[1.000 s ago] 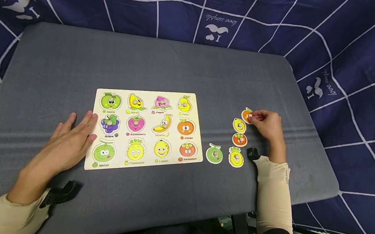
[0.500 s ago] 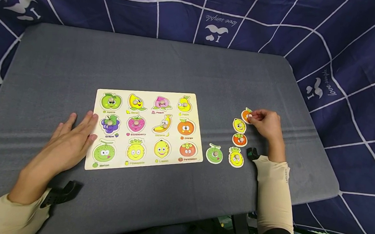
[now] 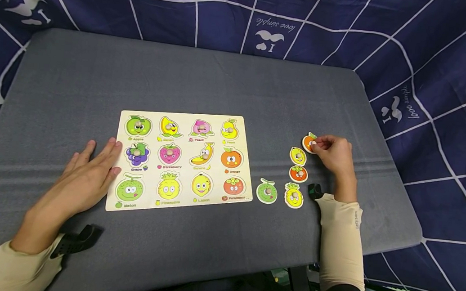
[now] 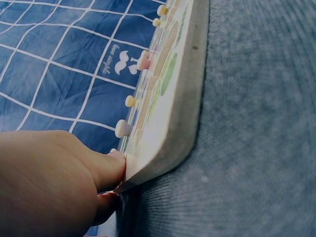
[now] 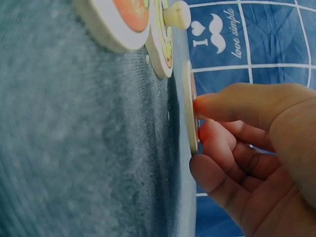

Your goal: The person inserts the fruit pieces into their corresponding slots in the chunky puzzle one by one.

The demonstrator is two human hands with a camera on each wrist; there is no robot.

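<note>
My right hand (image 3: 335, 157) pinches an orange puzzle piece (image 3: 308, 142) at its face, on the right side of the table. In the right wrist view that piece (image 5: 189, 116) stands edge-on, lifted off the cloth, with thumb and fingers at it. My left hand (image 3: 86, 176) lies with fingers stretched out against the left edge of a wooden fruit puzzle board (image 3: 148, 190). The left wrist view shows the thumb (image 4: 106, 170) at the board's corner. Knobbed fruit pieces sit in the board's top row; the bottom row and the orange spot show printed fruit without knobs.
Close below the held piece lie a lemon piece (image 3: 297, 157) and a persimmon piece (image 3: 297, 174). Nearer the front are a pineapple piece (image 3: 294, 198) and a melon piece (image 3: 266, 193). A grey cloth covers the table (image 3: 205, 80); blue checked curtains (image 3: 225, 23) hang behind it.
My right hand has shifted the orange piece slightly right and up, away from the lemon piece. The left hand and the board stay where they were.
</note>
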